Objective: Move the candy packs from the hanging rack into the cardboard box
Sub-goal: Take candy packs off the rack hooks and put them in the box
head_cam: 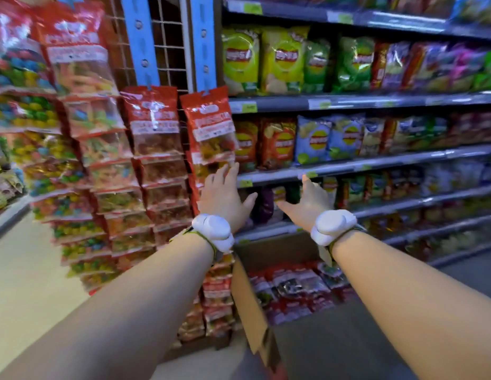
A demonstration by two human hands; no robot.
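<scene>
Beside the hanging rack (167, 50), the left hand (225, 196) reaches open-fingered toward a red candy pack (208, 127), the right hand (307, 204) spread empty above the cardboard box (249, 303).

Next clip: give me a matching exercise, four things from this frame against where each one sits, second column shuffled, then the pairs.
Things
1. left hand
2. right hand
3. cardboard box
4. green chip bags

Places
A. on the floor below the hands, red packs inside
B. on an upper shelf at the right
C. stretched open just under the lowest hanging candy pack
D. spread open before the lower chip shelves

Pairs: 1-C, 2-D, 3-A, 4-B
</scene>
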